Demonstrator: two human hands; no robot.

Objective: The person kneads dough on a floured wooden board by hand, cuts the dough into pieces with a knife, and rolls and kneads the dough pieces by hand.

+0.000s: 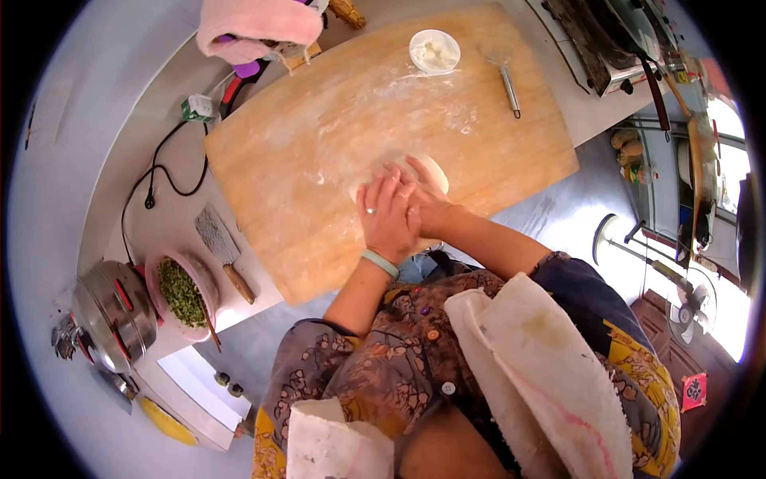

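A pale lump of dough (433, 172) lies near the front edge of a floured wooden board (287, 152). My left hand (388, 214), with a ring on one finger and a bangle at the wrist, presses on the dough, fingers close together. Beside and partly beneath it, my right hand (424, 199) also rests on the dough. The two hands overlap and cover much of it. A white bowl of flour (435, 53) stands at the board's far side, with a small metal strainer (509, 86) to its right.
Left of the board are a cleaver (215, 235), a pink bowl of chopped greens (182, 291), a steel pot (116, 315) and a black cable (163, 169). A pink cloth (259, 30) lies at the back left. A stove with a pan (618, 36) stands at the back right.
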